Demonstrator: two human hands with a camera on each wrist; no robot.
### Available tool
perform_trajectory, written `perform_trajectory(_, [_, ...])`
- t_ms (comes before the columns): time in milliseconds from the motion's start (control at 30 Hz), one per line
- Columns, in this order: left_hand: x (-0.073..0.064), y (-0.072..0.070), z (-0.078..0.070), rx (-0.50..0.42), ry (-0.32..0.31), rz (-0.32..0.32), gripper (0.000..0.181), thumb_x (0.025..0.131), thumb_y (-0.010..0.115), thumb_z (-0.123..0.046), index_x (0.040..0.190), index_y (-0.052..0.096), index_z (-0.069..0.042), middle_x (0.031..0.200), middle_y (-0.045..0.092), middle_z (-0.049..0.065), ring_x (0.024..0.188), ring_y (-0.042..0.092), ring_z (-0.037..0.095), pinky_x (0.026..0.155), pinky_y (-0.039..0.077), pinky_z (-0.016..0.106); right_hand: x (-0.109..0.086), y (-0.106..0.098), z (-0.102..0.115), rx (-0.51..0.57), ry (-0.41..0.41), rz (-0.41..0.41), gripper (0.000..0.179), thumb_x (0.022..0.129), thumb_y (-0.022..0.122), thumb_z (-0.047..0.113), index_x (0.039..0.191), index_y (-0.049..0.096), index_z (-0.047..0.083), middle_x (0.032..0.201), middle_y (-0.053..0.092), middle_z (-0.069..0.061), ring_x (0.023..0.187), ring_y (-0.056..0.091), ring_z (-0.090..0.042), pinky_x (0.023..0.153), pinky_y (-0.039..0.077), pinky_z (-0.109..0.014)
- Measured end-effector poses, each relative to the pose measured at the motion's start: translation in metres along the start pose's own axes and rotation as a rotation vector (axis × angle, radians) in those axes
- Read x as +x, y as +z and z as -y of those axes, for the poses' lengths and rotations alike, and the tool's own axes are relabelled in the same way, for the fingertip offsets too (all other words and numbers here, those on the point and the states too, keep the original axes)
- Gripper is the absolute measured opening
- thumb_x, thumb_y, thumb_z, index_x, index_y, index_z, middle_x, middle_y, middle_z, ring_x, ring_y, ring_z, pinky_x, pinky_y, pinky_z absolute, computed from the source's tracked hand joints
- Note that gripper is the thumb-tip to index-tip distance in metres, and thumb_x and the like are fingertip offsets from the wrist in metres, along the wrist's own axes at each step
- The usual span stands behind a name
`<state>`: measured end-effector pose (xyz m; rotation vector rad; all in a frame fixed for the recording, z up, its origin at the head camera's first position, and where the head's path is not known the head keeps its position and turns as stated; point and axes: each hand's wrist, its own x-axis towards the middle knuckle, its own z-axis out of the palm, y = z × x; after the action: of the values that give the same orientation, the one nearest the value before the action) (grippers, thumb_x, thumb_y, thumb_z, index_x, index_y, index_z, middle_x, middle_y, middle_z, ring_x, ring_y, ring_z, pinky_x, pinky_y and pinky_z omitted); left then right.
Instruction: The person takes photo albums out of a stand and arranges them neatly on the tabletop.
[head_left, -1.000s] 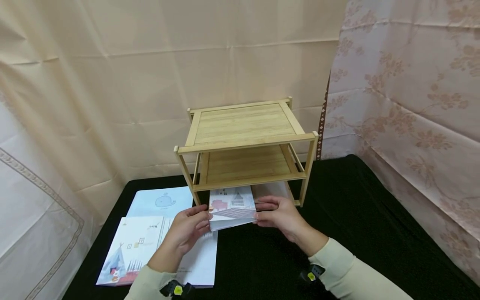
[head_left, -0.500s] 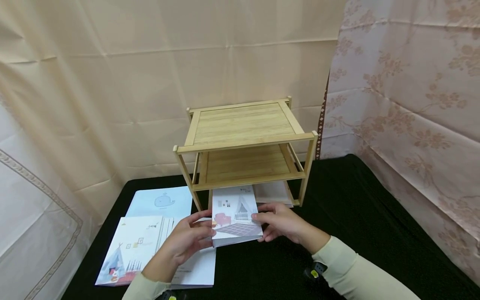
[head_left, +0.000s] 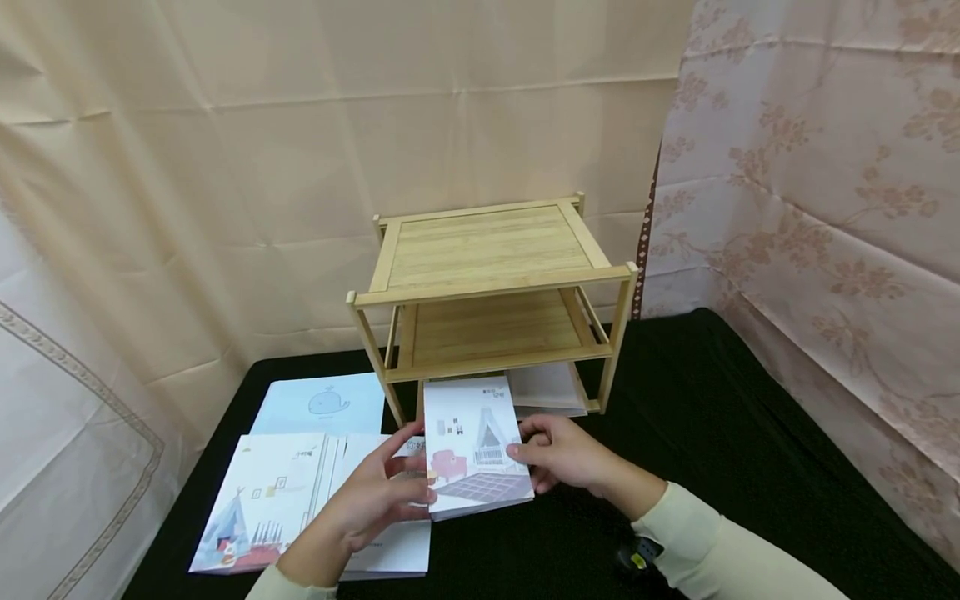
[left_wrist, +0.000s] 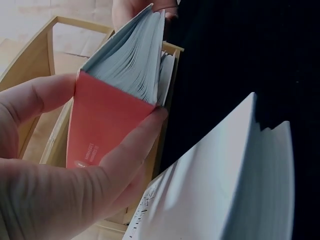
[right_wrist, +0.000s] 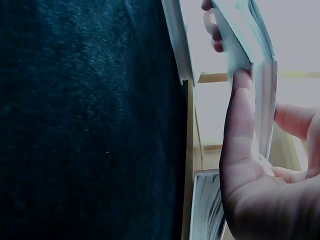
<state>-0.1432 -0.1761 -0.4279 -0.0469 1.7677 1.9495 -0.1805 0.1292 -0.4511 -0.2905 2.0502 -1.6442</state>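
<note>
Both hands hold a thick book [head_left: 474, 433] with a tent and a pink shape on its pale cover, in front of the wooden shelf's [head_left: 491, 242] lowest level. My left hand [head_left: 378, 496] grips its left side; in the left wrist view, the thumb and a finger lie around its red spine [left_wrist: 107, 120], and the pages [left_wrist: 132, 57] fan slightly. On the right side my right hand [head_left: 573, 457] pinches the book, thumb on top and fingers beneath. Part of the book's far end lies close to the shelf's lower opening.
Several books lie left on the black cloth [head_left: 675, 433]: a pale blue one with a whale [head_left: 326, 402], one with a blue tent [head_left: 258, 500], and a white one [head_left: 390, 550] partly under my left arm. Another book [head_left: 543, 387] sits low on the shelf's right. Curtains [head_left: 450, 108] hang behind.
The book has come out from under the shelf toward me, and more of its cover shows. Both hands have moved with it, nearer and slightly right.
</note>
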Motion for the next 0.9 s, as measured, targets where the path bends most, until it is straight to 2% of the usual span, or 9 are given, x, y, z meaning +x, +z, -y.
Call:
perform_trajectory(233, [-0.006,0.003,0.004,0.054,-0.017,0.062,0.111,0.077,0.075,0.006,0.166,0.017,-0.027,0.133,0.046,0.026,0.099,0.068,0.031,0.085,0.063,0.046,-0.015,0.002,-0.001,-0.021,0.000,0.024,0.050,0.097,0.072,0.030,0.130,0.056,-0.003,0.087,0.075,-0.010,0.063,0.070,-0.019,0.058,0.062,-0.033])
perform_trajectory(567, [-0.013,0.005,0.009,0.238,-0.018,0.123,0.111,0.078,0.080,0.005,0.166,0.014,-0.011,0.127,0.054,0.026,0.101,0.071,0.026,0.083,0.063,0.040,-0.031,0.006,-0.011,-0.002,0.058,0.061,0.044,0.096,0.073,0.031,0.123,0.057,0.000,0.086,0.074,-0.011,0.062,0.071,-0.018,0.056,0.062,-0.032])
perform_trajectory(900, [-0.011,0.008,0.015,0.317,-0.008,0.151,0.113,0.076,0.083,0.000,0.165,0.015,-0.006,0.121,0.057,0.024,0.100,0.070,0.026,0.083,0.063,0.040,-0.034,0.009,-0.022,0.001,0.082,0.070,0.041,0.095,0.074,0.031,0.119,0.059,0.002,0.086,0.074,-0.012,0.061,0.072,-0.018,0.055,0.061,-0.031])
